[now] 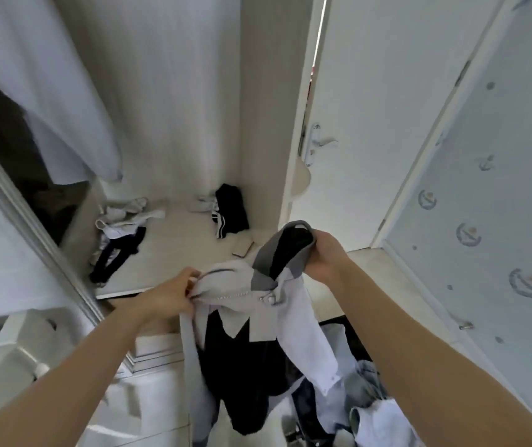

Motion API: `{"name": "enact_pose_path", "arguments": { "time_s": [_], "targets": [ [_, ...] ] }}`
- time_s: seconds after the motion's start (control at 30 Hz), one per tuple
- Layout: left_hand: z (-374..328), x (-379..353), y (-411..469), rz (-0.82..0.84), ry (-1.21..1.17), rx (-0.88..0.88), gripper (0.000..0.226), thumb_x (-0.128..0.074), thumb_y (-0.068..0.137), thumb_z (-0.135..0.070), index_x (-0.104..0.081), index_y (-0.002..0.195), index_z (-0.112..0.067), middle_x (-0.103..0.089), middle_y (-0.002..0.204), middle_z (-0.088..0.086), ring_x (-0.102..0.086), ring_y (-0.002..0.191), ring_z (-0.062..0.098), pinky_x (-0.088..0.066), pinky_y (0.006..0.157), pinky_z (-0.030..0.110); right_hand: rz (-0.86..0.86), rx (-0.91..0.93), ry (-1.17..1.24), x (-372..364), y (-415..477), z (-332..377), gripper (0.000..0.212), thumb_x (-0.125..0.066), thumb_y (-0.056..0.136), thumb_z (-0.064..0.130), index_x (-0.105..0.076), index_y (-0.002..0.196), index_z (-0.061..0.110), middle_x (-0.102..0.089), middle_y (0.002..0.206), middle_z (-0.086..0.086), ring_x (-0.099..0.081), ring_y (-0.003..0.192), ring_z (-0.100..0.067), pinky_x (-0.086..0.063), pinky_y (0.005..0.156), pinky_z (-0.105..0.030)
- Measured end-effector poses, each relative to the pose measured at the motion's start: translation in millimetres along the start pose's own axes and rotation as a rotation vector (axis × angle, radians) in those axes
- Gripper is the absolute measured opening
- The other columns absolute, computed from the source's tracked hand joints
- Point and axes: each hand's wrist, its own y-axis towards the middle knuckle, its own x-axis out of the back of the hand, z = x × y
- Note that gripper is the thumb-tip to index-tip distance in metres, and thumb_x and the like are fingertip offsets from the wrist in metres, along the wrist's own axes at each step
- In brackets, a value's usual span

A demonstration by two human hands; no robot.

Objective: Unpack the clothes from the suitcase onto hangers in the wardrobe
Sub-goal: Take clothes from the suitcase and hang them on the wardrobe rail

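I hold up a white, grey and black zip jacket in front of the open wardrobe. My left hand pinches its white shoulder near the zipper. My right hand grips the grey collar with its black lining. The jacket's body and sleeves hang down over a pile of clothes at the lower right; the suitcase under them is barely visible. A pale garment hangs in the wardrobe at the upper left. No hanger shows in my hands.
On the wardrobe floor lie a black and white garment, socks and a tangle of clothes. A white room door with a handle stands right of the wardrobe. A patterned door is at far right. White drawers are at lower left.
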Motion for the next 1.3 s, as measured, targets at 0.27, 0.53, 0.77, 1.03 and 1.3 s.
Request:
{"name": "enact_pose_path", "arguments": {
  "time_s": [0.27, 0.53, 0.77, 1.03, 1.3],
  "targets": [
    [53, 61, 5, -0.101, -0.172, 0.027, 0.030, -0.057, 0.088, -0.033, -0.054, 0.117, -0.028, -0.053, 0.121, 0.002, -0.054, 0.108, 0.013, -0.048, 0.090, 0.031, 0.125, -0.125, -0.101, -151, 43, -51, 0.028, -0.045, 0.099, 0.018, -0.060, 0.080, 0.006, -0.062, 0.073, -0.008, -0.060, 0.070, -0.020, -0.053, 0.066, -0.030],
    [79, 108, 7, -0.590, -0.167, 0.130, 0.061, -0.071, 0.081, -0.040, -0.042, 0.127, -0.011, -0.042, 0.125, 0.009, -0.050, 0.114, 0.030, -0.045, 0.088, 0.035, 0.321, -0.198, -0.168, -231, 77, -75, 0.022, -0.050, 0.096, 0.017, -0.063, 0.111, 0.008, -0.062, 0.093, -0.010, -0.060, 0.085, -0.022, -0.050, 0.079, -0.034],
    [77, 146, 19, -0.546, -0.699, 0.257, 0.023, -0.039, 0.101, -0.006, -0.051, 0.082, -0.005, -0.054, 0.081, 0.016, -0.058, 0.075, 0.033, -0.049, 0.065, 0.041, 0.371, -0.165, -0.297, -250, 116, -40, 0.047, -0.057, 0.088, 0.027, -0.052, 0.131, 0.010, -0.046, 0.143, -0.015, -0.045, 0.132, -0.031, -0.033, 0.112, -0.043],
    [-48, 230, 10, -0.811, -0.931, -0.006, 0.018, -0.053, 0.096, -0.023, -0.066, 0.098, -0.010, -0.067, 0.092, 0.013, -0.063, 0.085, 0.030, -0.050, 0.070, 0.034, 0.442, 0.296, -0.990, -260, 159, 31, 0.024, -0.046, 0.098, 0.013, -0.053, 0.076, 0.014, -0.050, 0.076, -0.009, -0.050, 0.068, -0.018, -0.046, 0.065, -0.028],
    [-168, 307, -10, -0.975, -0.564, -0.203, 0.024, -0.045, 0.096, -0.015, -0.067, 0.093, -0.006, -0.067, 0.096, 0.019, -0.063, 0.089, 0.032, -0.046, 0.078, 0.037, 0.675, 0.719, -1.641, -325, 155, 121, 0.020, -0.050, 0.093, 0.010, -0.063, 0.086, -0.004, -0.070, 0.089, -0.022, -0.065, 0.081, -0.031, -0.051, 0.077, -0.035]
  ]
}}
